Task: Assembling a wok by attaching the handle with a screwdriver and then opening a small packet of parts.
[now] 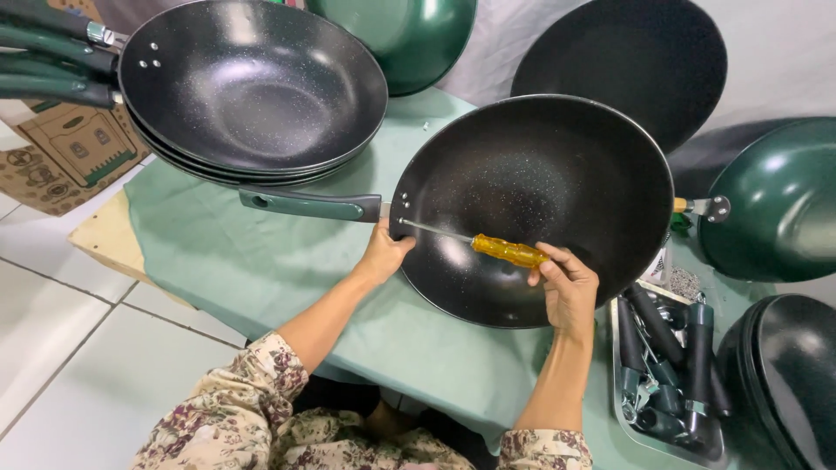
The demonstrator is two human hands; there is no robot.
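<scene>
A: Now, where does your black speckled non-stick wok (557,183) sit?

B: On the green-clothed counter (226,252). Your left hand (383,257) braces its rim beside the green handle (305,205).

A: And your right hand (568,285)?

B: Its fingers close around the amber-handled screwdriver (509,251), tip at the handle screw. Judged step: fastening; next calls for steady turning pressure.

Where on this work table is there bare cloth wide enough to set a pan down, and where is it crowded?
Bare green cloth lies below the stacked pans, left of the left hand and the pan being screwed. A narrower strip runs along the near edge between the forearms. Right of the right hand, the handle tray and other pans crowd it.
</scene>
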